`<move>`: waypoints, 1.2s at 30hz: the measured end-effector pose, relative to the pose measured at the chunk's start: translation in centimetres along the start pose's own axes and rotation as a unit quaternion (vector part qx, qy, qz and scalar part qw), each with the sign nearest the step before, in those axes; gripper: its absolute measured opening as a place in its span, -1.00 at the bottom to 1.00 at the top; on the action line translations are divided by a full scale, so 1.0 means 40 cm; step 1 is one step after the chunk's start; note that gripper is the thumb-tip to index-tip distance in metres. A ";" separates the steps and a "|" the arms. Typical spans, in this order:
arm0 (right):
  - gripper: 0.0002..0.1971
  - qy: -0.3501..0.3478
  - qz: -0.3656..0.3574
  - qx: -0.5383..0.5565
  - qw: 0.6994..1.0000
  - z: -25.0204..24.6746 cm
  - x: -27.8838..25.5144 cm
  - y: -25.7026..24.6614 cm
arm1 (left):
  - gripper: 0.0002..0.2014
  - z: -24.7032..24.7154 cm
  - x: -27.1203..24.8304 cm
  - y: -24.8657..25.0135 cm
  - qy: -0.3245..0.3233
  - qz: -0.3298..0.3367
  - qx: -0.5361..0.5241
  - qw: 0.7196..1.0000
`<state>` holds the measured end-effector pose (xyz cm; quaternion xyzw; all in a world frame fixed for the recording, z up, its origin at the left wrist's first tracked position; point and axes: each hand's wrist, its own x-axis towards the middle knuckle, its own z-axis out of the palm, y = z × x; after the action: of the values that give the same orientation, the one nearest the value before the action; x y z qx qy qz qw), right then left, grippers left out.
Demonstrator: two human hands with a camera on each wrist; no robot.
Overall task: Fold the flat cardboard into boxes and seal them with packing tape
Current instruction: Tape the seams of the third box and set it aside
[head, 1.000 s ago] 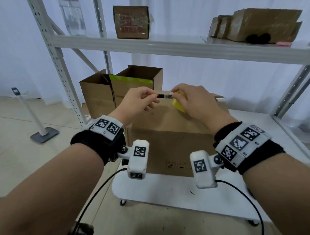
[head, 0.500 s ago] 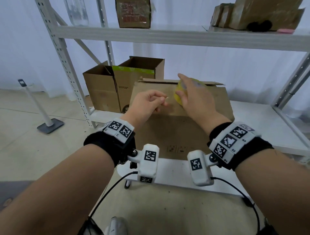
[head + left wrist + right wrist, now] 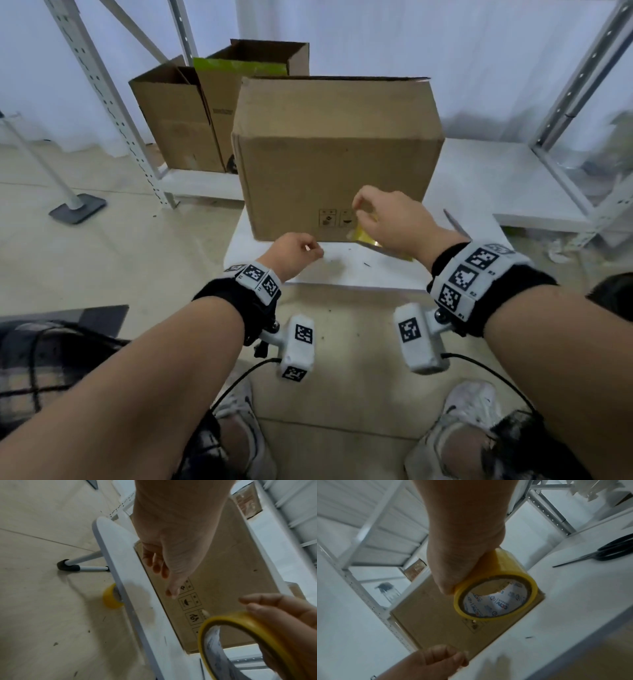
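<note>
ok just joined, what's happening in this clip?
A person is boxing up cardboard. The right hand grips a yellow tape roll low in front of the folded box standing on the small white table. The left hand hovers beside it, fingers curled. Scissors lie on the table.

Materials as I see them from my station: cardboard box (image 3: 337, 164), plain matt brown corrugated board, black printed symbols. Tape roll (image 3: 496, 588) in my right hand (image 3: 394, 219), glossy yellow film on a printed white paper core. Table top (image 3: 359, 265), smooth matt white. Shelf uprights (image 3: 102, 89), perforated pale painted metal. Scissors (image 3: 607, 553), dull steel blades, black plastic handles.
</note>
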<state>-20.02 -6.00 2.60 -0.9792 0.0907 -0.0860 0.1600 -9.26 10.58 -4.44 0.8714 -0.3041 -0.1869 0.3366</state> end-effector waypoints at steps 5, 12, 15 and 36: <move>-0.79 -0.039 0.032 -0.012 0.999 0.064 0.006 0.046 | -0.85 0.048 0.027 -0.026 -0.072 0.004 0.057 0.996; -0.78 -0.051 0.029 -0.008 0.998 0.104 0.037 0.053 | -0.89 0.075 0.035 -0.047 -0.086 0.017 0.148 0.985; -0.79 -0.052 0.023 -0.003 0.998 0.118 0.046 0.049 | -0.85 0.070 0.038 -0.042 -0.089 0.000 0.148 0.985; -0.76 -0.055 0.014 0.001 0.998 0.131 0.049 0.005 | -0.81 0.085 0.011 -0.050 -0.139 0.139 0.245 0.949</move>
<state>-17.12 -5.05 -2.08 -0.9809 0.0957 -0.0298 0.1666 -9.93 9.84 -8.29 0.8414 -0.5026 -0.1771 0.0894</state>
